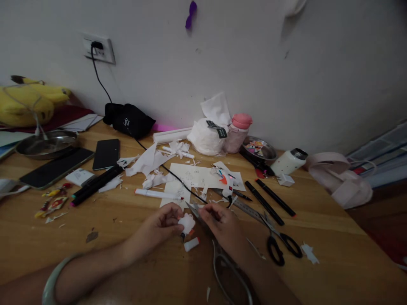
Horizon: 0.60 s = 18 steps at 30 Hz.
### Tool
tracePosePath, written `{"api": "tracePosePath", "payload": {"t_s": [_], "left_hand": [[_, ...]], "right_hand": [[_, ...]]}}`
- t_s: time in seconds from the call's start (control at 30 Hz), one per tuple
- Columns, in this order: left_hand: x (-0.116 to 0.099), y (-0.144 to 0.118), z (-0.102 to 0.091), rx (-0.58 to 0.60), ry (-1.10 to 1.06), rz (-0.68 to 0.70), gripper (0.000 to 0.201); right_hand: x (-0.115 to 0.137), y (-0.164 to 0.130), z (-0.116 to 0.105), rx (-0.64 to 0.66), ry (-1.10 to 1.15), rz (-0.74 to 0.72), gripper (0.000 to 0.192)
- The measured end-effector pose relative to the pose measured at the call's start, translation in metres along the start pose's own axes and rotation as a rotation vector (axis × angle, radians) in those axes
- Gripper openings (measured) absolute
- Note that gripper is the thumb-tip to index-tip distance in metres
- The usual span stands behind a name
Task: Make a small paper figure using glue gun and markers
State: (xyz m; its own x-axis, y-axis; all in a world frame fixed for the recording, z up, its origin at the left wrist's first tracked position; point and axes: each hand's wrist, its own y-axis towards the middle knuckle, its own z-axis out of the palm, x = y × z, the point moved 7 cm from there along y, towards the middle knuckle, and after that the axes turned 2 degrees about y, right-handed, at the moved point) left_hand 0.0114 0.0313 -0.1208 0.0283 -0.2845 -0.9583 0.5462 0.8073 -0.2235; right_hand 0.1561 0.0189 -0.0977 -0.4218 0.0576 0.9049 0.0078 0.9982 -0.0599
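My left hand (167, 222) pinches a small white paper cutout (187, 222) with a scalloped edge between thumb and fingers. Bits of orange and black show just below it. My right hand (221, 222) is closed, fingertips together, a little to the right of the cutout; what it pinches, if anything, is hidden. Beneath that hand runs a pair of grey-handled scissors (218, 254), blades pointing up and left toward the cutout. A short white marker cap (191, 244) with a red end lies below the cutout. Black-handled scissors (280, 241) lie open to the right.
Paper scraps (148, 163), drawn-on sheets (190, 173) and a white marker (157, 194) cover the middle. Black markers (265, 203) and a metal ruler (246, 208) lie right. A tablet (57, 167), a phone (106, 153) and a metal dish (47, 146) are left. Bottles (289, 162) stand behind.
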Motion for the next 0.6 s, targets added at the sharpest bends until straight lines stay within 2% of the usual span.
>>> {"api": "tracePosePath", "payload": {"t_s": [0.07,0.17,0.23,0.47,0.6], "left_hand": [[0.001,0.001,0.000,0.000,0.003,0.002,0.022],[0.002,0.001,0.001,0.002,0.001,-0.013,0.026],[0.002,0.000,0.001,-0.008,-0.003,-0.020,0.029],[-0.010,-0.002,0.000,-0.037,0.046,0.062,0.024],[-0.008,-0.001,0.000,-0.035,0.066,0.067,0.025]], "right_hand": [[0.001,0.000,0.002,0.047,-0.013,-0.004,0.033],[0.002,-0.003,0.015,0.229,0.101,0.016,0.031],[0.002,-0.005,0.022,0.299,0.172,0.037,0.029],[-0.001,-0.005,0.027,0.312,0.215,0.086,0.024],[0.000,-0.008,0.031,0.323,0.216,0.090,0.026]]}}
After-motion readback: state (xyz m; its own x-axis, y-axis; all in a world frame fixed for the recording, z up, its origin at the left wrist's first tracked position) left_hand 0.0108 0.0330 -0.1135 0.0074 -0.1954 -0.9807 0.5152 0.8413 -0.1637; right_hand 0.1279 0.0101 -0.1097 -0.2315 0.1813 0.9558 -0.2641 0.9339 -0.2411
